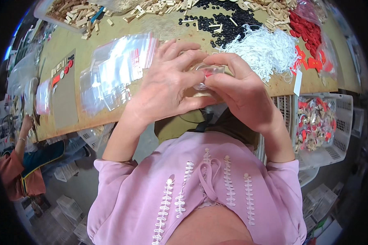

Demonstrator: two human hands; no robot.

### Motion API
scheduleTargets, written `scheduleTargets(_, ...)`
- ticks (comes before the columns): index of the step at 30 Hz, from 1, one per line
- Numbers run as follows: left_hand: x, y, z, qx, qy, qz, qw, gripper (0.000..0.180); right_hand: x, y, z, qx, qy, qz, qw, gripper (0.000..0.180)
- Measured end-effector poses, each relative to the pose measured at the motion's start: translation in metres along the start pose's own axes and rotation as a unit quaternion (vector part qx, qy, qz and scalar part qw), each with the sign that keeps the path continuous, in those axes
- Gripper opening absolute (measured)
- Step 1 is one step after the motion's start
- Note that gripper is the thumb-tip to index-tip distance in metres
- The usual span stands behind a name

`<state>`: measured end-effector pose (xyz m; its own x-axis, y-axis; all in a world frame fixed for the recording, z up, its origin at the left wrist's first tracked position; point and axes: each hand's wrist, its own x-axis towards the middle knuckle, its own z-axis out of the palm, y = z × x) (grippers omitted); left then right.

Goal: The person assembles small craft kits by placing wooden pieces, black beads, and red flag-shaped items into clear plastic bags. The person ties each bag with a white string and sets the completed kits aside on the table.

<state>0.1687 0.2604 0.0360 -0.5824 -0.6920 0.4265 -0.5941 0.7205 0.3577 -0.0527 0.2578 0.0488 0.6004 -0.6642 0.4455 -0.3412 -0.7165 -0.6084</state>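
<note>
Between my two hands, over the table's near edge, is a small see-through plastic bag (212,70) with something red and pale wood-coloured showing in it. My left hand (167,81) is closed on the bag's left side, its thumb low and its index finger reaching to the bag. The thumb and fingers of my right hand (243,85) pinch the bag from the right. My fingers hide much of it. A spread stack of flat, see-through zip bags (110,69) with red-striped edges lies left of my left hand. Beyond my right hand sits a heap of white cords (261,51).
Black rings (229,22), small wooden blocks (151,8) and red cords (306,32) are heaped along the far side. At left lies a brown board (65,98) with sample parts. A white crate (343,122) of filled bags stands at right. Another person's arm (22,141) shows at far left.
</note>
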Motion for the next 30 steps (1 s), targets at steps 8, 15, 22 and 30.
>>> scheduleTargets(8,0.0,-0.002,-0.005,-0.027,0.026,0.019,0.999,0.032,0.002,-0.003,-0.005,-0.037,-0.011,-0.004,0.999,0.021)
scheduleTargets(15,-0.013,-0.012,-0.011,-0.252,0.168,-0.137,0.943,0.031,-0.001,0.003,-0.007,-0.077,0.007,-0.006,0.997,0.019)
scheduleTargets(22,-0.022,-0.006,0.015,-0.254,0.126,-0.119,0.952,0.009,-0.001,0.006,-0.001,-0.046,0.009,0.038,0.998,0.015)
scheduleTargets(30,-0.017,0.005,0.04,-0.408,0.213,-0.185,0.868,0.004,0.005,0.017,0.002,0.109,-0.025,0.024,0.993,0.008)
